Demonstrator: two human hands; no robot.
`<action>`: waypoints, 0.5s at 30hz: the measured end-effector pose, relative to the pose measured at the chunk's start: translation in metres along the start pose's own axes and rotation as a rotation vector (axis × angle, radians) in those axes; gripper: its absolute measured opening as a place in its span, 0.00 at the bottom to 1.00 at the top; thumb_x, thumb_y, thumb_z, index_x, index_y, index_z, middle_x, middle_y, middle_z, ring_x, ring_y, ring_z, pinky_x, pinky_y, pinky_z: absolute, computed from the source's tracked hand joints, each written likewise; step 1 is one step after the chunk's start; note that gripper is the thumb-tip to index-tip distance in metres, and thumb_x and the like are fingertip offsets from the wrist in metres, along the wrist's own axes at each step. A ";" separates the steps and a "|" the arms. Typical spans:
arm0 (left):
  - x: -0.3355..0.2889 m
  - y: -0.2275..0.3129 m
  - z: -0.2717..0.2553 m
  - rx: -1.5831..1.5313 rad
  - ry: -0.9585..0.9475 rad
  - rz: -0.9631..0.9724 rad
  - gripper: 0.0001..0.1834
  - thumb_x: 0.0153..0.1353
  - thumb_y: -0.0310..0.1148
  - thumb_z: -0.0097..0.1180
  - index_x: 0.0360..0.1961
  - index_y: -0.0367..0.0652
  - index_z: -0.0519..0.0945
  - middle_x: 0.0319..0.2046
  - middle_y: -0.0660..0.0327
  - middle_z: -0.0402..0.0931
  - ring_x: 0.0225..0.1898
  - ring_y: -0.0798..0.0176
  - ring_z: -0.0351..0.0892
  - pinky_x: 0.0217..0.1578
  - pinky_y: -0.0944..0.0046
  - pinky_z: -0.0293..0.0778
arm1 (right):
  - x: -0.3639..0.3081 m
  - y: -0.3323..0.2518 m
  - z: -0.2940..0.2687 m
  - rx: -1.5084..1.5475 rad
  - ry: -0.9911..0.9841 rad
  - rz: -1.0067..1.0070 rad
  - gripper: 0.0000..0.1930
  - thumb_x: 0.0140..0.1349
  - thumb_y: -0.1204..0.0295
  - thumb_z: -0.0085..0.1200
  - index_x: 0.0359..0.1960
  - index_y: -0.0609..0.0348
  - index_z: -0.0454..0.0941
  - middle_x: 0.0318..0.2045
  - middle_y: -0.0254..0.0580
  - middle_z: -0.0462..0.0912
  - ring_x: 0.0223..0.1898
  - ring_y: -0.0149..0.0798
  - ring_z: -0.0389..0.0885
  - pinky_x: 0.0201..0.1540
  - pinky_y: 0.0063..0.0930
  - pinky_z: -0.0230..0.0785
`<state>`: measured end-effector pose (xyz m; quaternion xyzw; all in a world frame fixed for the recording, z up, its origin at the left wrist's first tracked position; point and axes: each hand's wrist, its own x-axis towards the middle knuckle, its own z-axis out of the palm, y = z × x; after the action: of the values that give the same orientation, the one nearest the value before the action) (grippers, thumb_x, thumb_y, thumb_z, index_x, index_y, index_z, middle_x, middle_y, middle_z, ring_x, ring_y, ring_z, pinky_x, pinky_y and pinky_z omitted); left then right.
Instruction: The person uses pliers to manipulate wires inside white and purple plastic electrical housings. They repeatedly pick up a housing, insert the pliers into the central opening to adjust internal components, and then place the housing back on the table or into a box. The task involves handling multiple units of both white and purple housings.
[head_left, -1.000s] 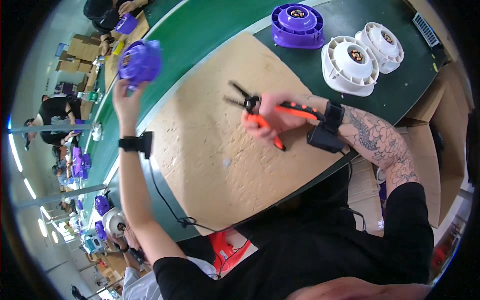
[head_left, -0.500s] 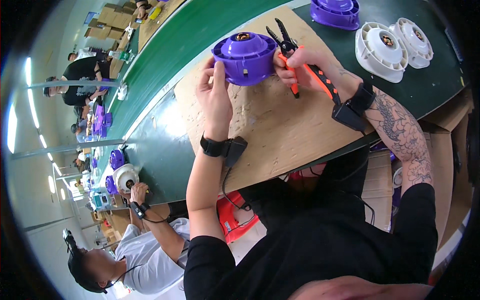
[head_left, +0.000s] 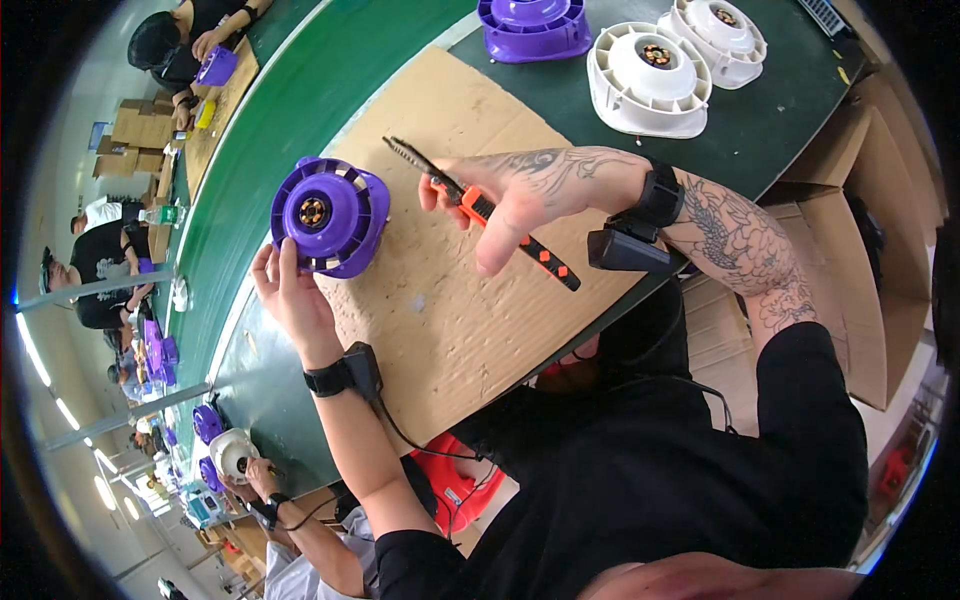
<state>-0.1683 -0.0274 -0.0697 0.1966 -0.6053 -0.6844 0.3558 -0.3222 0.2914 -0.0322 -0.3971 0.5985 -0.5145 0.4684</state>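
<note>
One purple housing (head_left: 340, 226) appears over the cardboard's (head_left: 470, 320) left edge, left hand (head_left: 302, 315) touching its rim; whether it grips, I can't tell. The right hand (head_left: 535, 195) clasps orange-handled pliers (head_left: 480, 207); swung carelessly, they could scratch the housing.

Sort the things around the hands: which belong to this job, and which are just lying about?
Likely in the job:
purple housing, touched by the left hand
orange-and-black pliers, in the right hand
cardboard sheet below the pliers

Apparently just lying about:
second purple housing
larger white housing
smaller white housing
open cardboard box
</note>
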 end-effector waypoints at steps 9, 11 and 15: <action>0.000 0.000 -0.002 0.020 -0.022 0.027 0.18 0.68 0.21 0.61 0.55 0.40 0.68 0.51 0.51 0.79 0.49 0.62 0.82 0.47 0.65 0.79 | -0.012 -0.013 -0.015 -0.296 -0.048 0.025 0.34 0.52 0.63 0.66 0.63 0.57 0.74 0.51 0.46 0.80 0.50 0.42 0.81 0.56 0.35 0.73; -0.002 0.003 0.000 0.032 -0.022 0.070 0.18 0.68 0.21 0.60 0.55 0.38 0.68 0.50 0.51 0.80 0.49 0.62 0.83 0.48 0.65 0.80 | -0.015 -0.011 -0.013 -0.401 -0.004 -0.022 0.30 0.55 0.60 0.63 0.60 0.59 0.77 0.50 0.51 0.82 0.50 0.46 0.81 0.58 0.35 0.72; -0.007 0.019 0.004 0.074 -0.085 0.166 0.18 0.68 0.21 0.60 0.55 0.37 0.67 0.58 0.44 0.77 0.54 0.61 0.82 0.51 0.64 0.80 | -0.018 -0.022 -0.016 -0.552 0.041 0.087 0.27 0.58 0.59 0.61 0.58 0.59 0.78 0.45 0.54 0.83 0.49 0.48 0.82 0.56 0.34 0.72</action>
<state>-0.1618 -0.0193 -0.0519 0.1296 -0.6587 -0.6375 0.3780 -0.3337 0.3089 -0.0072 -0.4732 0.7417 -0.3195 0.3520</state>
